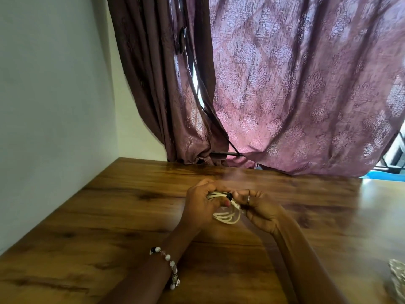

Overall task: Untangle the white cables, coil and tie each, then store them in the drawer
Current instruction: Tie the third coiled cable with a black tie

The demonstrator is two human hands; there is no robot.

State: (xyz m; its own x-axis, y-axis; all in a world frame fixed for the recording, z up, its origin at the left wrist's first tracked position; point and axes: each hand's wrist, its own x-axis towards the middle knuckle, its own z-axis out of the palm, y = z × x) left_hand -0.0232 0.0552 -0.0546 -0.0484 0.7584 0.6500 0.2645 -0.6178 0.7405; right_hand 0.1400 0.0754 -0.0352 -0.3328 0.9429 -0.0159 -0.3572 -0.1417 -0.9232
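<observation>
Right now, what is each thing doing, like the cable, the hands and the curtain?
Cable: coiled in loops, a dark tie round it, held above the table.
Left hand: gripping the coil.
Right hand: pinching the coil by the tie.
Curtain: drawn, with a gap in the middle.
Table: under the hands.
Drawer: not in view.

A glossy wooden table (92, 218) with dark grain streaks; at its right edge lies something crinkled and silvery (397, 279), possibly foil.
</observation>
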